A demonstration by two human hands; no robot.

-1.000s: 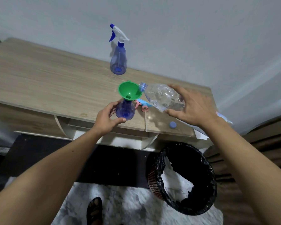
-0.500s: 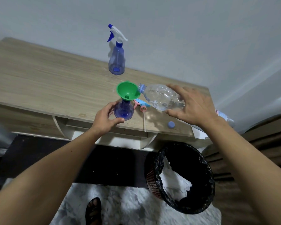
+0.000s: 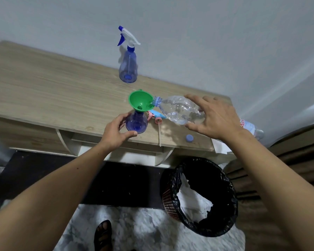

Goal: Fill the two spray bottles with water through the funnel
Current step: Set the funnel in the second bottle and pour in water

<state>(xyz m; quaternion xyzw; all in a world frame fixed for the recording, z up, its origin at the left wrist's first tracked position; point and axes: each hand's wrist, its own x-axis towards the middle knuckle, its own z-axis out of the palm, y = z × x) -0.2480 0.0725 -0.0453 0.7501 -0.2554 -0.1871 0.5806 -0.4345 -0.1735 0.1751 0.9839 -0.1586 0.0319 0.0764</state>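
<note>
A green funnel [image 3: 140,102] sits in the neck of an open blue spray bottle [image 3: 136,123] near the desk's front edge. My left hand [image 3: 116,132] holds that bottle's base between thumb and fingers. My right hand [image 3: 216,117] grips a clear plastic water bottle [image 3: 178,110], tipped on its side with its mouth at the funnel's rim. A second blue spray bottle [image 3: 128,67] with its white and blue trigger head on stands at the back by the wall. A pink and blue trigger head [image 3: 156,117] with its dip tube lies on the desk beside the open bottle.
The wooden desk [image 3: 53,91] runs along a white wall. A blue bottle cap [image 3: 189,138] lies near the front edge. Another plastic bottle [image 3: 250,126] lies at the desk's right end. A bin with a black liner [image 3: 201,194] stands on the floor below.
The water bottle's mouth has come closer to the funnel and now reaches its rim. My left hand keeps its hold on the spray bottle.
</note>
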